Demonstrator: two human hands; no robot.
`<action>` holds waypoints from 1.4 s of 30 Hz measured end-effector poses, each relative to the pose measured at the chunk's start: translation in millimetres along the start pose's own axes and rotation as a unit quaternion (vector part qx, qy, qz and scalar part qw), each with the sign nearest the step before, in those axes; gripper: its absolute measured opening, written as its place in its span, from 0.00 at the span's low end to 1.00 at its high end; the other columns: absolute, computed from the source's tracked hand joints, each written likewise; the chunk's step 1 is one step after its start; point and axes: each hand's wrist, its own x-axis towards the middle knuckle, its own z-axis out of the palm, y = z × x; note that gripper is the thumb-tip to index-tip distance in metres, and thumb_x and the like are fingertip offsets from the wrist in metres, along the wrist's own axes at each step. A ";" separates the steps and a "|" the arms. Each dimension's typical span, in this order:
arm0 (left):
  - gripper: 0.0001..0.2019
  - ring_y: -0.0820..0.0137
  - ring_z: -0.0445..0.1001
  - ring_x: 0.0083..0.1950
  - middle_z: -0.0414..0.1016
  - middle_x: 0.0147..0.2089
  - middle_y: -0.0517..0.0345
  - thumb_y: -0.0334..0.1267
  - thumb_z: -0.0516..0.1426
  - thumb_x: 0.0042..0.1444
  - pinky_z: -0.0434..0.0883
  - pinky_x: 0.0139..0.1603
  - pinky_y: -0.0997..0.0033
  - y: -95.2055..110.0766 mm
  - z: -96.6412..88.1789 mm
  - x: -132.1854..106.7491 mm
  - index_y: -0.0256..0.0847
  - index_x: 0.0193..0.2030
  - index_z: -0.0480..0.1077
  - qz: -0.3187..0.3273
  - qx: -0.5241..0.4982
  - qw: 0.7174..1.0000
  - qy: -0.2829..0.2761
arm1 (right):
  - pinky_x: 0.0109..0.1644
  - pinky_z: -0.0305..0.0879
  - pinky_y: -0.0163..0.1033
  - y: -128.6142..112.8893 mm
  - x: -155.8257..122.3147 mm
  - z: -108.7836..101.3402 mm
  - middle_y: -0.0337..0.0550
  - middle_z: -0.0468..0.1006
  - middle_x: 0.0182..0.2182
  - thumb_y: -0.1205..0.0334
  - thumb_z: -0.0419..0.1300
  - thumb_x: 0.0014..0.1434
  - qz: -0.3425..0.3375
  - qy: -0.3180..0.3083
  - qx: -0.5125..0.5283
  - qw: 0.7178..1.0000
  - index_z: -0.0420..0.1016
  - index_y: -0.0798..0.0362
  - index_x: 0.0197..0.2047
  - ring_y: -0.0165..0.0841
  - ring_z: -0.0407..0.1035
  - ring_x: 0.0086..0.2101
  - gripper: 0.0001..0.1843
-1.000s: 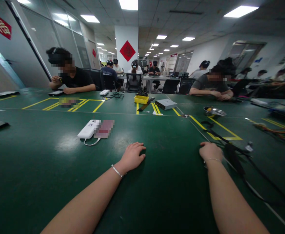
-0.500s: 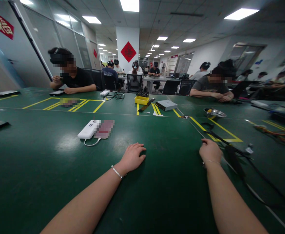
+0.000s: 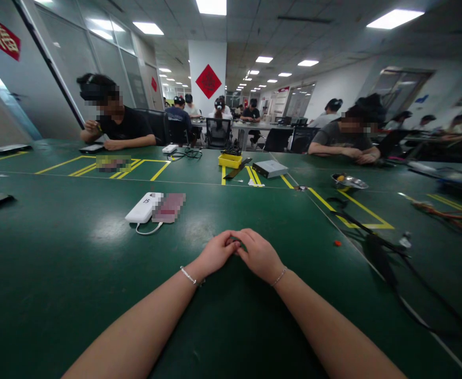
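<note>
In the head view my left hand [image 3: 215,252] and my right hand [image 3: 260,255] meet over the green table [image 3: 199,326], fingertips touching. The fingers of both hands are bent and pressed together. Whatever may lie between them is hidden. A small orange-red piece [image 3: 337,243], too small to name, lies on the tabletop to the right of my right hand. Beyond my left hand rest a white power bank [image 3: 144,207] marked 15 and a blurred-out flat thing [image 3: 169,208], with a short white cable [image 3: 149,233] in front of them.
A black strap or cable [image 3: 381,258] trails along the right side. Farther off stand a yellow bin [image 3: 229,161], a grey box [image 3: 270,169] and a metal bowl [image 3: 349,181]. Two people sit across the table, one at the left [image 3: 126,126], one at the right [image 3: 333,139].
My right hand has swung left from beside the black strap to meet my left hand. The orange-red piece now shows close to where it was. My left hand has hardly moved.
</note>
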 end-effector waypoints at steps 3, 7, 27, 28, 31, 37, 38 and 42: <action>0.13 0.74 0.70 0.30 0.71 0.31 0.58 0.37 0.50 0.53 0.64 0.29 0.75 0.9 -1.6 1.8 0.38 0.45 0.62 -0.051 -0.097 0.994 -0.002 | 0.52 0.57 0.45 25.3 -4.8 -15.8 0.49 0.67 0.46 0.59 0.52 0.53 0.050 0.006 -0.044 0.998 0.61 0.52 0.51 0.38 0.59 0.47 0.21; 0.11 0.75 0.69 0.30 0.72 0.33 0.56 0.37 0.50 0.53 0.62 0.26 0.78 1.7 -3.6 3.4 0.37 0.42 0.64 -0.087 -0.162 0.983 0.015 | 0.52 0.52 0.53 92.0 -33.2 -49.4 0.54 0.61 0.52 0.59 0.49 0.53 0.299 0.044 -0.211 0.930 0.61 0.54 0.52 0.46 0.51 0.53 0.23; 0.12 0.75 0.71 0.35 0.74 0.33 0.56 0.29 0.58 0.44 0.65 0.37 0.75 0.3 -4.7 3.7 0.35 0.39 0.68 -0.082 -0.228 0.970 0.019 | 0.34 0.62 0.38 108.1 -37.6 -60.1 0.42 0.74 0.28 0.63 0.57 0.43 0.439 0.044 0.139 0.887 0.70 0.53 0.32 0.32 0.68 0.29 0.10; 0.12 0.74 0.71 0.36 0.74 0.34 0.56 0.28 0.58 0.44 0.65 0.39 0.74 -0.8 -4.7 3.7 0.35 0.38 0.68 -0.082 -0.238 0.968 0.018 | 0.34 0.62 0.37 92.4 -29.0 -53.2 0.41 0.73 0.26 0.63 0.57 0.43 0.410 0.044 0.219 0.884 0.70 0.54 0.32 0.31 0.67 0.28 0.10; 0.12 0.72 0.72 0.38 0.75 0.35 0.54 0.28 0.59 0.42 0.66 0.40 0.72 -2.0 -4.8 3.2 0.35 0.37 0.67 -0.080 -0.263 0.961 0.012 | 0.34 0.61 0.36 49.5 -10.6 -35.7 0.39 0.73 0.25 0.62 0.59 0.42 0.346 0.009 0.405 0.846 0.72 0.55 0.32 0.28 0.65 0.26 0.10; 0.10 0.76 0.71 0.31 0.73 0.30 0.59 0.28 0.60 0.40 0.65 0.32 0.77 2.2 -4.1 1.9 0.35 0.33 0.66 -0.062 -0.247 0.967 0.011 | 0.40 0.61 0.38 22.3 -6.7 -20.2 0.42 0.76 0.31 0.67 0.64 0.38 0.317 -0.049 0.566 0.760 0.75 0.55 0.32 0.29 0.67 0.32 0.13; 0.10 0.77 0.70 0.29 0.72 0.28 0.60 0.28 0.60 0.40 0.64 0.30 0.78 2.9 -3.9 1.8 0.35 0.32 0.65 -0.063 -0.242 0.968 0.008 | 0.42 0.61 0.39 23.3 -7.3 -19.4 0.42 0.76 0.33 0.67 0.64 0.38 0.309 -0.056 0.569 0.760 0.75 0.55 0.33 0.29 0.68 0.33 0.14; 0.11 0.76 0.70 0.30 0.72 0.29 0.60 0.28 0.59 0.41 0.64 0.32 0.76 4.2 -4.0 1.0 0.35 0.33 0.65 -0.064 -0.254 0.965 -0.014 | 0.45 0.61 0.42 26.0 -7.2 -19.9 0.43 0.77 0.33 0.65 0.63 0.39 0.283 -0.058 0.556 0.780 0.75 0.55 0.33 0.31 0.69 0.35 0.13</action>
